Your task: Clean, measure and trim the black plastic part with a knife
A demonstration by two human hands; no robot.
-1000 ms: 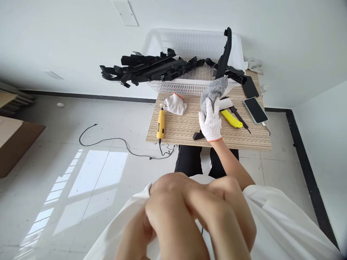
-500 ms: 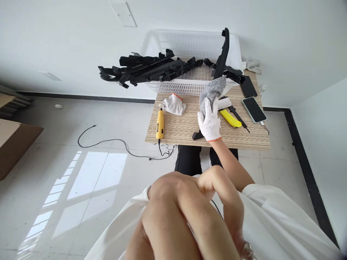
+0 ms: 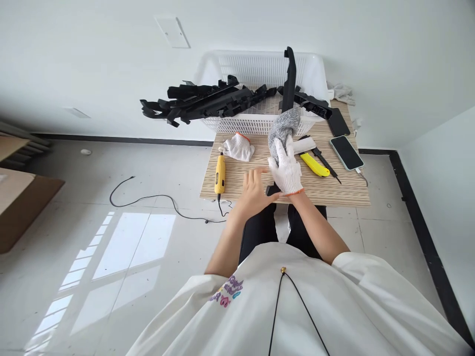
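Note:
My right hand point(image 3: 285, 170) wears a white knit glove with an orange cuff. Its fingers close on a grey knitted cloth point(image 3: 284, 126), which wraps the middle of a long black plastic part point(image 3: 290, 79). That part stands out above the cloth, over the basket, and its lower end shows below the glove. My left hand point(image 3: 256, 190) is bare, its thumb and fingers spread. It is beside the right wrist, the thumb near the glove cuff; whether it touches is unclear. Right of the glove lie a white object point(image 3: 304, 145) and a yellow utility knife point(image 3: 314, 164).
A white plastic basket point(image 3: 245, 121) holds several black plastic parts point(image 3: 211, 101) at the table's back. Left on the table point(image 3: 237, 185) are a yellow rotary tool point(image 3: 220, 173) and a white glove point(image 3: 239, 147). Phones point(image 3: 347, 152) lie at right; a black cable point(image 3: 166, 197) crosses the floor.
My left hand has dropped from close before the camera to the table's front edge, beside my right wrist. My right hand and the black part have shifted slightly left in view.

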